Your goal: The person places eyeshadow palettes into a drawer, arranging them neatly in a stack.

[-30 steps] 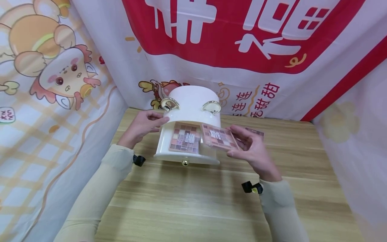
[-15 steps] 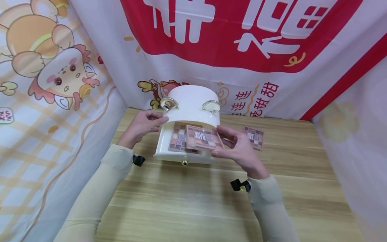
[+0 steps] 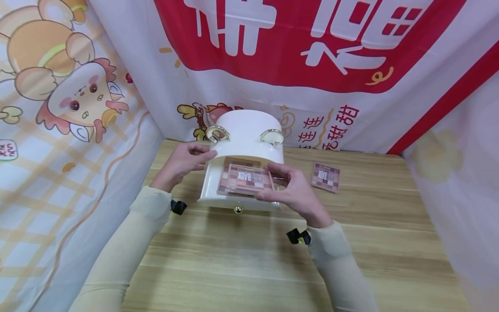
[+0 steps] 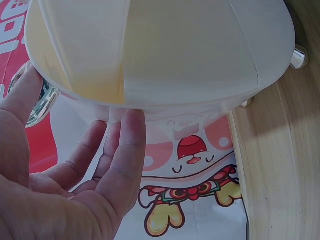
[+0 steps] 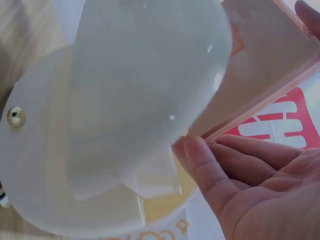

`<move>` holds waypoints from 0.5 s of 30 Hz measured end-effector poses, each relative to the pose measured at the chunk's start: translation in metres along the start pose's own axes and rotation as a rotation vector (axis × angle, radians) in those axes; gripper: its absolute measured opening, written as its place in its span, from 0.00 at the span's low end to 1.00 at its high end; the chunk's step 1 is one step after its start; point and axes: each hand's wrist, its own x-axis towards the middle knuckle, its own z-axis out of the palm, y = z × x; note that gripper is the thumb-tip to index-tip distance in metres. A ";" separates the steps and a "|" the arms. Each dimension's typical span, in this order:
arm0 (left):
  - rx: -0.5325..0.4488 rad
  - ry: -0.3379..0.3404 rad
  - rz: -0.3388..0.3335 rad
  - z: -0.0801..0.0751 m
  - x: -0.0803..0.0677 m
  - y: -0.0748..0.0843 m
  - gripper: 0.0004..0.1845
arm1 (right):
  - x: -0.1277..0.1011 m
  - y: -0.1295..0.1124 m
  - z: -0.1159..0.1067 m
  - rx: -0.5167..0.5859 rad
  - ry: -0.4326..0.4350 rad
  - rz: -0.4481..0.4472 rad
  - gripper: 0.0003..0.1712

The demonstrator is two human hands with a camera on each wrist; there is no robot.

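Right hand (image 3: 292, 190) pinches a palette (image 3: 249, 178) by its right edge, above a second palette (image 3: 224, 182) in the drawer (image 3: 218, 204). Left hand (image 3: 181, 164), fingers extended, touches the box (image 3: 249, 130) at left.

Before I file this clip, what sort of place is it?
Probably a makeshift indoor filming corner: printed cloths wall in a wood-grain tabletop on three sides, with a white drawer box set up on it.
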 end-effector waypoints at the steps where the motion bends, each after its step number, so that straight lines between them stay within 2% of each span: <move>1: -0.002 0.001 -0.001 0.000 0.000 0.000 0.36 | 0.001 0.000 0.001 -0.011 0.006 0.003 0.56; 7: 0.003 -0.001 0.006 0.000 0.001 -0.001 0.37 | 0.009 0.003 0.010 -0.060 0.047 0.012 0.57; 15: 0.000 -0.018 0.020 -0.001 0.001 -0.002 0.36 | 0.020 0.008 0.026 -0.198 0.106 -0.085 0.54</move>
